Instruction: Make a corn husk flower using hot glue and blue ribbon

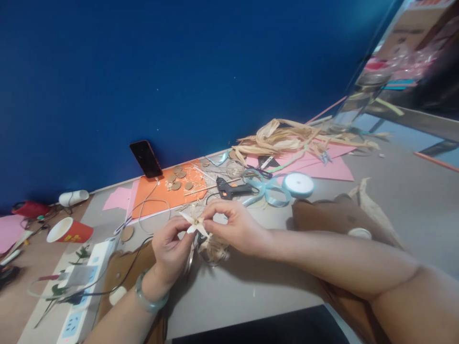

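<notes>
- Near the table's front edge, left hand (171, 249) and right hand (237, 227) both pinch a small husk flower (195, 223), fingertips closed on its petals.
- Just under it sits a raffia tuft (215, 249).
- Further back: glue gun (231, 189), ribbon spool (298, 184).
- Seems early-ish: few petals on, and the husk pile (287, 138) at the back edge is barely used.

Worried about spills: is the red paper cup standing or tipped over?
Tipped over: the red paper cup lies on its side, its white open mouth facing left.
</notes>
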Demonstrator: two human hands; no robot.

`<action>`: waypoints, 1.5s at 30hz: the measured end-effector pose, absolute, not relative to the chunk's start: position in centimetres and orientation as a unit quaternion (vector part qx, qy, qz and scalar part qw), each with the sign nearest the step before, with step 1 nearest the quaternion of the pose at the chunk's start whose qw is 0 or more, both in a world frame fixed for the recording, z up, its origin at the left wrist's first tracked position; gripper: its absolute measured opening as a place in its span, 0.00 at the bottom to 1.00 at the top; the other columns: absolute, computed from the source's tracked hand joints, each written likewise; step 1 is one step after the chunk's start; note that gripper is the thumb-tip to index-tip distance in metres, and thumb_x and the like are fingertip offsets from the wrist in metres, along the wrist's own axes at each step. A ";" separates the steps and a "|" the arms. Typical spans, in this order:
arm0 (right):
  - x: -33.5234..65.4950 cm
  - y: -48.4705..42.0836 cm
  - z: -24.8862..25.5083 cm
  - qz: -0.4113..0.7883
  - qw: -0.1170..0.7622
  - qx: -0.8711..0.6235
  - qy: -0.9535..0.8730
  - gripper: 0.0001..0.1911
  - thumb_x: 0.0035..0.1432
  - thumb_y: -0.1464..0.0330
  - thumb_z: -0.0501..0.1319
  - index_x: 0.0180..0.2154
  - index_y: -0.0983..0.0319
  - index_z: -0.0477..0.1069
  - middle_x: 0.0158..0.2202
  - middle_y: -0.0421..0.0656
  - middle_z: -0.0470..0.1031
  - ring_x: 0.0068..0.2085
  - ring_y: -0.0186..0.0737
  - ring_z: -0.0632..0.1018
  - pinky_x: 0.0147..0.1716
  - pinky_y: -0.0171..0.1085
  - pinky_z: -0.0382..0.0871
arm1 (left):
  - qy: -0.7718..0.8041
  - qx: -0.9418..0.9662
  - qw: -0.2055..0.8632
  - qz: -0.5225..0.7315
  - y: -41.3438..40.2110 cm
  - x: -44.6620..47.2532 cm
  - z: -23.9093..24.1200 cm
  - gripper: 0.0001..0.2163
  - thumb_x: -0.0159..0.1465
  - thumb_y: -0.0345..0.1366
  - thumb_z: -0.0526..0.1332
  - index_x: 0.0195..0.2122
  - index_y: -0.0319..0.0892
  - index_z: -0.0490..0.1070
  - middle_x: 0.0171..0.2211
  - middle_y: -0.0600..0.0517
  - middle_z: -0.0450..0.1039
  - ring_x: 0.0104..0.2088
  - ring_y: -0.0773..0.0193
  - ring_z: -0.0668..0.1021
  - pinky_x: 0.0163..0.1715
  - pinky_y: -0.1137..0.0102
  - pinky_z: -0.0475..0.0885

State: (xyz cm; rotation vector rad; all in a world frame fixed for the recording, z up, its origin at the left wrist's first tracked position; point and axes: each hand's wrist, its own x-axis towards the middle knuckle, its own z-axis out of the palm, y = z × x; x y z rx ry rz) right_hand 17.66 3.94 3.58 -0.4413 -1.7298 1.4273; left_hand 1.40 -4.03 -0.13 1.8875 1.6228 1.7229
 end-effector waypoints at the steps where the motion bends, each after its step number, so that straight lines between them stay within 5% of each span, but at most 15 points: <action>1: 17.7 3.9 3.5 0.565 0.419 -0.174 -0.689 0.06 0.52 0.78 0.62 0.27 0.63 0.75 0.28 0.40 0.77 0.31 0.32 0.77 0.35 0.31 0.70 | 0.533 0.625 0.057 0.567 -4.0 1.4 -0.1 0.02 0.56 0.28 0.64 0.31 0.40 0.74 0.27 0.51 0.76 0.28 0.66 0.77 0.28 0.73 0.71; 23: 17.5 3.7 3.3 0.583 0.401 -0.194 -0.679 0.02 0.53 0.72 0.63 0.28 0.64 0.74 0.28 0.41 0.77 0.31 0.33 0.76 0.35 0.34 0.71 | 0.527 0.662 -0.004 0.533 -4.0 1.3 -0.2 0.07 0.56 0.22 0.63 0.32 0.41 0.71 0.29 0.52 0.74 0.31 0.66 0.76 0.32 0.71 0.71; 45: 17.6 3.7 3.5 0.566 0.385 -0.182 -0.706 0.03 0.53 0.75 0.61 0.29 0.64 0.74 0.30 0.41 0.76 0.33 0.34 0.75 0.36 0.34 0.70 | 0.543 0.659 -0.013 0.521 -4.0 1.2 0.1 0.04 0.57 0.26 0.62 0.31 0.41 0.72 0.28 0.51 0.75 0.30 0.65 0.77 0.32 0.71 0.72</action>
